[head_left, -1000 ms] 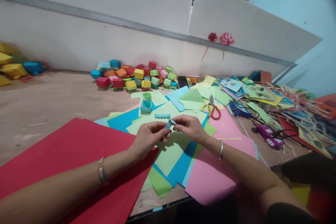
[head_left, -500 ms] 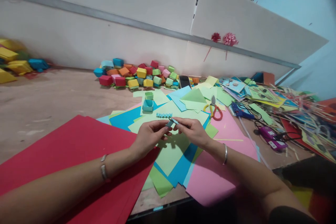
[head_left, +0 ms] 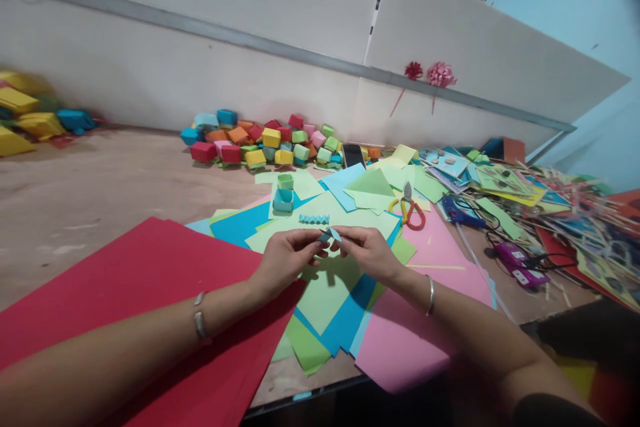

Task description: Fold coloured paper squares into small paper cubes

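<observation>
A small folded strip of light blue paper (head_left: 331, 235) is pinched at the fingertips of my left hand (head_left: 287, 257) and my right hand (head_left: 369, 251), close together above the light green sheets (head_left: 320, 297). Just beyond my fingers lies a light blue zigzag paper strip (head_left: 314, 219). Past it stand a small open blue paper box (head_left: 283, 201) and a green one (head_left: 285, 181). Large red sheets (head_left: 165, 287) lie under my left forearm, and pink paper (head_left: 405, 333) is under my right. Scissors (head_left: 408, 207) with red and yellow handles rest beyond my right hand.
A heap of colourful paper boxes (head_left: 271, 139) sits against the white wall, beside a dark phone (head_left: 353, 156). On the right are a blue glue gun (head_left: 463, 212), a purple device (head_left: 520, 263) with cables and piled cards (head_left: 505, 180). The table's edge (head_left: 310, 395) is near me.
Between my fingertips the light blue strip has turned a little, showing more of its pale face on the right. Both hands stay almost in place, and the view has shifted slightly.
</observation>
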`<state>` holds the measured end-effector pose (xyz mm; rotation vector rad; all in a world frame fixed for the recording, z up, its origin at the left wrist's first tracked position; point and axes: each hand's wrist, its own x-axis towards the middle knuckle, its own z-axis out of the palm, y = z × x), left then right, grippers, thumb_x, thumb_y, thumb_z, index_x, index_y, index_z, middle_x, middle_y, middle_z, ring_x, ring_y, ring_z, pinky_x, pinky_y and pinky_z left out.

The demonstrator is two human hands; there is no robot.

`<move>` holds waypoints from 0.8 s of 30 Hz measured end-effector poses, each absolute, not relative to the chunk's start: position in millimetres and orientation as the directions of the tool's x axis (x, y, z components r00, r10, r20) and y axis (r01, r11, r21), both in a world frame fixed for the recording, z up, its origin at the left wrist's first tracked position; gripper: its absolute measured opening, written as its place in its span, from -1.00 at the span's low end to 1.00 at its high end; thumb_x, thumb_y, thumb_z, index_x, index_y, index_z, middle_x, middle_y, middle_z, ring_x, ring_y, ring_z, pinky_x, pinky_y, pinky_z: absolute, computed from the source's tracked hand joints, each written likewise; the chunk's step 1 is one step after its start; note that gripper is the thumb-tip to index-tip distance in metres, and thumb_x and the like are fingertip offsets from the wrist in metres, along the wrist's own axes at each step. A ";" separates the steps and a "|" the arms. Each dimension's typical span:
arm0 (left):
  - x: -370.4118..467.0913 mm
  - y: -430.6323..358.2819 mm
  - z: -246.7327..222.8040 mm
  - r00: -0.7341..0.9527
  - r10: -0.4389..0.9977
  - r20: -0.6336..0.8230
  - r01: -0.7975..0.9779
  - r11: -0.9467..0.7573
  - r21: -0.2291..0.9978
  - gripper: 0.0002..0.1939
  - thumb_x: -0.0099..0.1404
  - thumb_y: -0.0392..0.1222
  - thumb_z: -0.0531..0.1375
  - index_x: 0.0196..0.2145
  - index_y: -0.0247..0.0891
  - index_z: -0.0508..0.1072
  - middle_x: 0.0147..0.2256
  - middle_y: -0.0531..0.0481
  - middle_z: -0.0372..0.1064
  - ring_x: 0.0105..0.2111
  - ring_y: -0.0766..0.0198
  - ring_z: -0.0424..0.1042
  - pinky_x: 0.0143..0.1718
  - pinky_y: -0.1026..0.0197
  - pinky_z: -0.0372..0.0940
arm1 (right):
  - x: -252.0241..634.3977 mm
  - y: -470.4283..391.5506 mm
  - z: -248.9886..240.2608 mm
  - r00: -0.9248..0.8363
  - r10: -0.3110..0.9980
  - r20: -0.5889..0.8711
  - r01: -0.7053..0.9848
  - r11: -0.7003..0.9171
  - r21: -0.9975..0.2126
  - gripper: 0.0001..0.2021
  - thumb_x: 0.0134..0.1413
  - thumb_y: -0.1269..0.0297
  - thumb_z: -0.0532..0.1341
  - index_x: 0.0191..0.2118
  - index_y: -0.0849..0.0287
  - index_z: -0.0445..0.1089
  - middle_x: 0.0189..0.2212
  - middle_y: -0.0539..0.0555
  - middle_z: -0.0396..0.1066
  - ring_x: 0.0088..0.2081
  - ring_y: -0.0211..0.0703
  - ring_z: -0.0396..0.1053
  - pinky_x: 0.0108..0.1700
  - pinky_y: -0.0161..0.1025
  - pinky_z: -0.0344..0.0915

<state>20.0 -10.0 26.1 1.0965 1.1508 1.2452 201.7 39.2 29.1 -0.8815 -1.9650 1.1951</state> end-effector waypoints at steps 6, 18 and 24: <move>21.1 -11.2 26.8 -0.014 0.999 -0.041 -0.110 0.039 0.993 -0.57 -0.05 0.08 0.43 -0.31 -0.31 0.64 -0.43 -0.14 0.56 -0.42 0.17 0.51 -0.44 0.18 0.41 | 201.3 38.7 26.8 -0.516 0.824 0.232 0.208 0.384 -0.900 -0.69 0.15 0.23 0.21 -0.04 0.14 0.58 -0.41 0.05 0.52 -0.46 -0.31 0.35 -0.34 -0.30 0.37; 19.8 -12.5 26.6 0.099 0.978 -0.183 -0.252 0.203 0.946 -0.52 -0.07 0.01 0.46 -0.20 -0.32 0.64 -0.31 -0.22 0.59 -0.34 0.13 0.54 -0.38 0.19 0.41 | 201.6 36.8 18.1 -0.496 0.695 0.520 0.410 0.716 -0.565 -0.68 0.29 0.35 0.10 -0.03 0.04 0.57 -0.35 0.10 0.50 -0.30 -0.19 0.41 -0.21 -0.25 0.33; 22.5 -15.3 29.9 0.125 0.981 -0.145 -0.337 0.179 0.924 -0.51 -0.05 0.14 0.44 -0.26 -0.28 0.64 -0.14 -0.24 0.57 -0.17 0.04 0.55 -0.24 0.13 0.45 | 200.3 29.7 21.3 -0.513 0.603 0.611 0.609 0.757 -0.236 -0.69 0.35 0.26 0.09 0.04 0.07 0.52 -0.33 0.19 0.45 -0.32 -0.12 0.30 -0.25 -0.22 0.26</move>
